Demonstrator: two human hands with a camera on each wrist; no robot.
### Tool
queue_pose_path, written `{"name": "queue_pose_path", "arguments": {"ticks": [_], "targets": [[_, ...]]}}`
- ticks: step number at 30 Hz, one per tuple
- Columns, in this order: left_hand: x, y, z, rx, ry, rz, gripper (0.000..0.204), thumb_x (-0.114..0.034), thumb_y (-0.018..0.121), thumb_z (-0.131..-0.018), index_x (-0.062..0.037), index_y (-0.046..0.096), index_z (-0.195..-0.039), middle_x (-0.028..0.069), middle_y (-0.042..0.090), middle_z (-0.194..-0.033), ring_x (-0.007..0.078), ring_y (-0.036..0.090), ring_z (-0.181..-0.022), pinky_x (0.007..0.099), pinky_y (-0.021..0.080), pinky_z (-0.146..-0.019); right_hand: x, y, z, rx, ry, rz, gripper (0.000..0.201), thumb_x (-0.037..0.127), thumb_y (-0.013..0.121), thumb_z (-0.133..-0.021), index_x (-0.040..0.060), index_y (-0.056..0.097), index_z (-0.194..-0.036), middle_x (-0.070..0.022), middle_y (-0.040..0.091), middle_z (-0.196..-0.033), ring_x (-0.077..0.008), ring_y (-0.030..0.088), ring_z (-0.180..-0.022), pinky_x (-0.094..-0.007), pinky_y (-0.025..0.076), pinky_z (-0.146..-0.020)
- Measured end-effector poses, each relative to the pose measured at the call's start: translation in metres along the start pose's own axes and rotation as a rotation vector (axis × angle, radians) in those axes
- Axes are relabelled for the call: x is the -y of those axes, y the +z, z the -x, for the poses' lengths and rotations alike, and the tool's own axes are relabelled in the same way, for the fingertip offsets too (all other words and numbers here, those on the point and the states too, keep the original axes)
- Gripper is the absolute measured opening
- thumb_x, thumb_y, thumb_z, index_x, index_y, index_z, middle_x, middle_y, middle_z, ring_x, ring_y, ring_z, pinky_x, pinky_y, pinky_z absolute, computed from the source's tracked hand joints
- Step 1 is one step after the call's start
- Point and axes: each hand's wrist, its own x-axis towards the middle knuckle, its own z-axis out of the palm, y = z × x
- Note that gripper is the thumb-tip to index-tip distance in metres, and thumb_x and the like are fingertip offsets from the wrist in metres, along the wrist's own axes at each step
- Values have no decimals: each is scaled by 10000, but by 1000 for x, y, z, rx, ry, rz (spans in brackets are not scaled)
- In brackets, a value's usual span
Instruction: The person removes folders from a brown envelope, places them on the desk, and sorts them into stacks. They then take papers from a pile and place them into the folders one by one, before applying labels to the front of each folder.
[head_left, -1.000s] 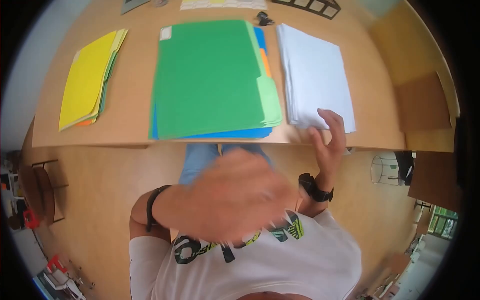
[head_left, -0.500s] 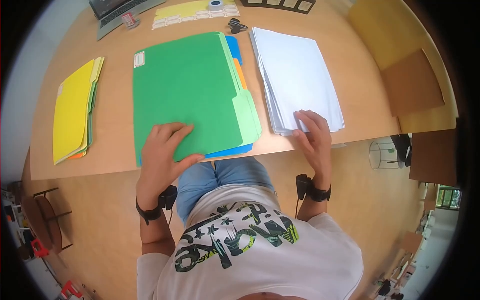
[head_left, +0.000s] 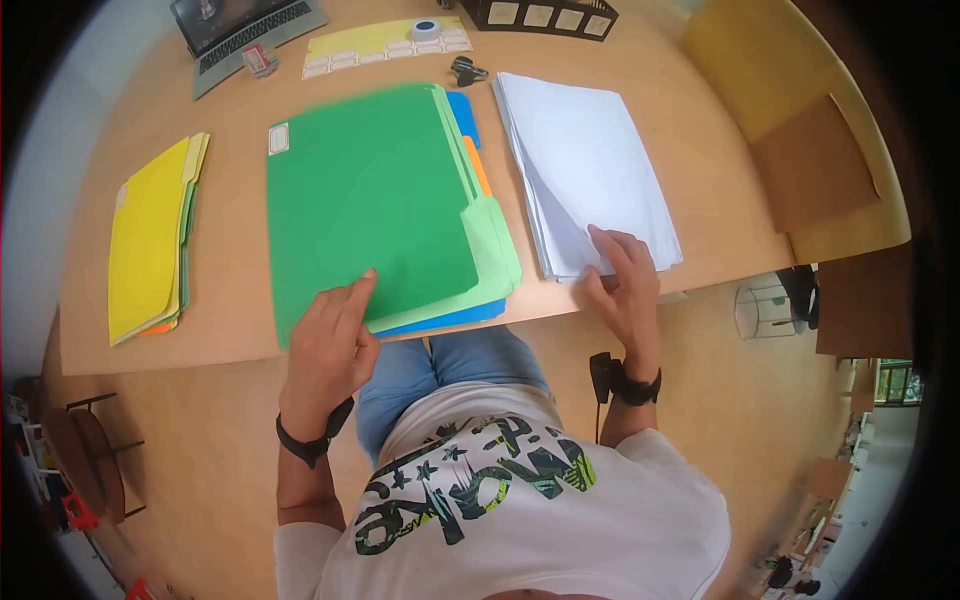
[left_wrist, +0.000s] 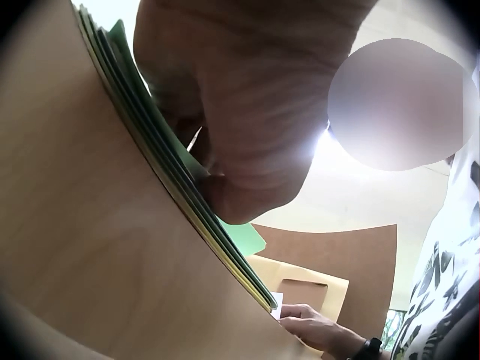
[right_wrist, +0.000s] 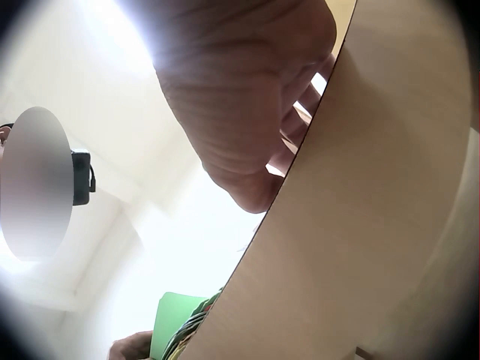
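On the green folder (head_left: 370, 190), which tops a stack of coloured folders, the left hand (head_left: 328, 350) holds the near edge, fingers above and thumb at the rim. Light green and blue edges show beneath. In the left wrist view, the left thumb (left_wrist: 247, 199) meets the edge of the folder stack (left_wrist: 161, 161). At the near left corner of the white paper stack (head_left: 600, 170), the right hand (head_left: 628, 290) pinches the top sheet, whose left side bows up. The right wrist view shows the right hand (right_wrist: 240, 97) at the table edge, the paper hidden.
Yellow folders (head_left: 150, 240) lie at the left. Along the back are a laptop (head_left: 255, 40), label sheets (head_left: 385, 50) with a tape roll (head_left: 425, 29), a black clip (head_left: 467, 71) and a black organizer (head_left: 540, 17). A tan panel (head_left: 815, 150) borders the right side.
The left hand, blurred in front of the body at first, has come to the near edge of the green folder. The top folder has shifted slightly, and the top white sheet now bows up at its left.
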Motion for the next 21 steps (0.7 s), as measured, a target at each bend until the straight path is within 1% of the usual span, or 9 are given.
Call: {"name": "queue_pose_path", "arguments": {"ticks": [2,6,8,11,13,15,16,19,21], "targets": [[-4,-4,-3,-4,-79,80,458,49,595,-735,11,576,-1191,171,620,-1029,331,581,-900,390,486,-735,2,0,-1,35,33,28,344,128,609,-823,64,639,-1160,-136,595,-1105,-300,563,-979,-393,451,-846],[7,3,0,-55,-17,-24,412,9,606,-786,15,576,-1197,173,616,-1066,328,573,-964,378,488,-763,-9,13,-1,-38,12,90,306,147,577,-902,38,608,-1186,-110,584,-1086,-251,558,-938,-342,448,-811],[14,7,5,-180,4,-42,386,-31,610,-841,-1,561,-1223,148,626,-1070,286,588,-945,337,490,-765,-10,12,-3,-251,184,-244,295,154,535,-951,14,582,-1206,-87,573,-1058,-211,537,-907,-307,435,-790],[3,6,24,-383,-457,389,279,-126,523,-967,16,566,-1203,128,633,-1085,224,603,-956,302,474,-808,13,0,-12,-406,217,-471,304,147,461,-1007,-24,532,-1248,-76,552,-1046,-172,503,-889,-275,424,-786],[3,12,28,-633,-488,520,295,-188,460,-1008,25,564,-1183,114,630,-1087,192,601,-953,294,471,-818,34,-5,-17,-434,188,-523,311,148,450,-1013,-17,528,-1265,-99,572,-1111,-186,535,-949,-290,438,-830],[5,12,32,-811,-480,694,331,-238,430,-1029,28,544,-1190,106,616,-1115,179,588,-984,305,471,-849,67,-10,-35,-314,-169,-290,516,-68,477,-804,20,532,-1310,-182,523,-1345,-316,526,-1220,-370,420,-995],[7,9,32,-863,-458,802,348,-258,432,-1030,26,526,-1207,105,602,-1142,182,576,-1016,320,472,-875,81,-4,-41,-194,-269,-269,656,-82,498,-678,61,540,-1317,-191,512,-1345,-380,507,-1221,-413,414,-1018],[8,3,28,-1029,-492,994,343,-275,423,-1033,7,512,-1208,102,586,-1179,181,566,-1066,333,467,-917,129,28,-45,117,-427,-74,620,56,662,-720,142,535,-1321,-199,480,-1362,-415,502,-1193,-458,448,-953],[7,1,27,-1097,-527,1067,332,-274,418,-1035,-5,508,-1206,102,574,-1202,180,555,-1095,339,460,-937,152,52,-42,243,-483,-90,508,118,666,-773,79,549,-1266,-237,467,-1343,-445,477,-1186,-484,442,-911]]}}
